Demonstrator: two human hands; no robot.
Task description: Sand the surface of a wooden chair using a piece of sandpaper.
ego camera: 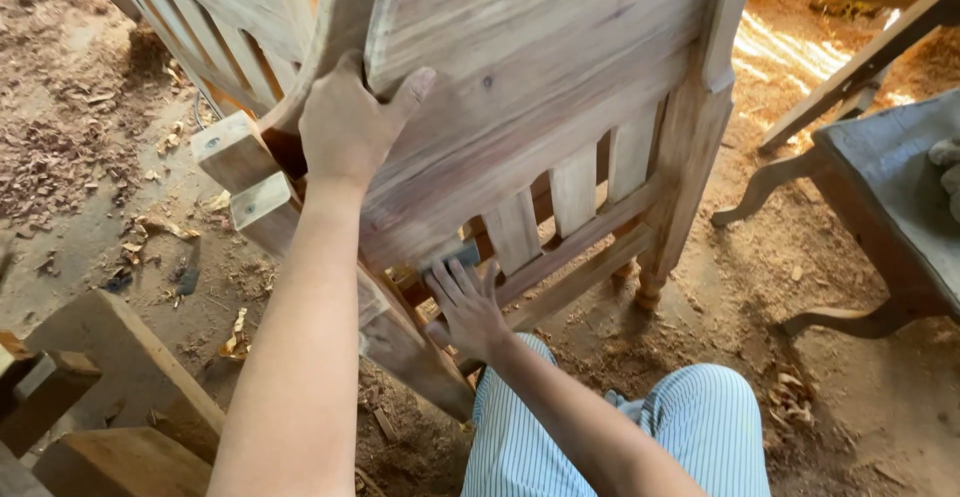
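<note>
1. Sawdust and shavings cover the dirt floor (80, 207) all around the hands, with timber blocks (120, 387) lying below the left arm and a grey bench (890, 197) well off to the right.
2. Between both hands stands the frame (540, 107), a bare wooden piece with a wide panel on top, slats below and a turned leg (650, 287) on the floor to the right of the right hand. It tilts toward the person, so it could tip onto the striped knees (700, 417) if the upper grip slackens.
3. Left hand (350, 122) lies spread against the panel's edge, thumb hooked over it, steadying the frame.
4. Right hand (465, 307) presses a small dark pad (455, 255), likely sandpaper, flat on the lower rail just under the panel. Its fingers are extended, not curled, so the pad could slip out, and splinters from the raw rail could catch the fingertips.
</note>
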